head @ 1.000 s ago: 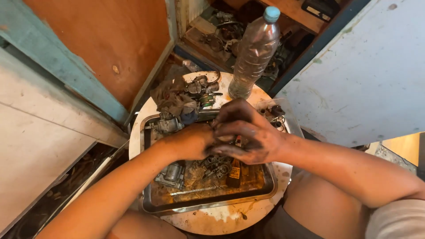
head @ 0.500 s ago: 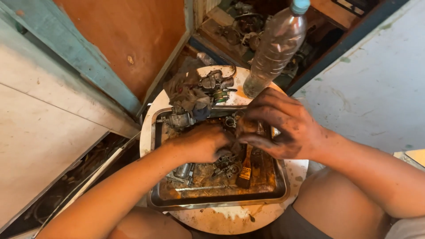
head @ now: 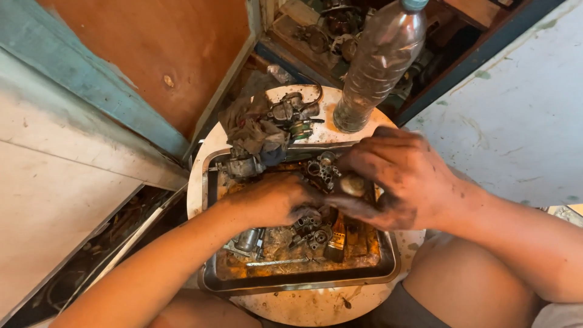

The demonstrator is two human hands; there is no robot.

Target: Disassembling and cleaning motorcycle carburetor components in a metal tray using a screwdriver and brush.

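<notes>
Both hands grip a grimy, seemingly metal carburettor part (head: 325,173) over the tray (head: 303,282).

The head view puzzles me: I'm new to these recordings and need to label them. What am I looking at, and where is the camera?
There is no machine here. The camera sits on a person's head and looks down at their own two bare, grease-blackened hands. The left hand and right hand meet over a shallow metal tray and together grip a small metal engine part, probably a carburettor. The tray rests on a small round white table. In the tray lie small metal pieces, a thin rod and a brush in rusty liquid. Behind it sit a dirty rag, another metal assembly and a clear plastic bottle, standing upright.
</notes>
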